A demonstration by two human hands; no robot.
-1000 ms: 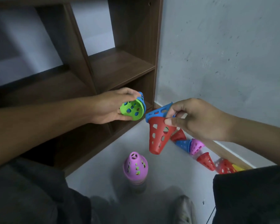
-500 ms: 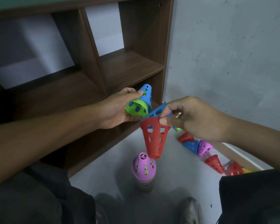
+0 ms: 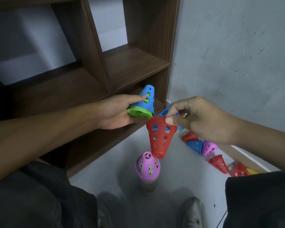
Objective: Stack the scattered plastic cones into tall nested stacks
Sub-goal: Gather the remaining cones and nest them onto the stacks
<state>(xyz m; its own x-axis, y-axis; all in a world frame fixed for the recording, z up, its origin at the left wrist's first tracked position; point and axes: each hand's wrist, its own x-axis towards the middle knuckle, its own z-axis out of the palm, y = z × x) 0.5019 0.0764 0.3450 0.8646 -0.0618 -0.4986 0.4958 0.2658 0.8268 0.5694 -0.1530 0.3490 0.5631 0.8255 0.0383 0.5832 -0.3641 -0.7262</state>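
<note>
Fingers of the right hand (image 3: 202, 120) pinch a red cone (image 3: 160, 139); left hand (image 3: 117, 112) grips a blue-over-green pair (image 3: 145, 102).

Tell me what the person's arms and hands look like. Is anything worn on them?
Both forearms are bare right up to the picture's edges, so no sleeves show. The left hand and the right hand wear no gloves, and no rings, watch or bracelet can be seen on them. The fingernails look short and plain. Lower down there is dark clothing and a grey shoe.
</note>
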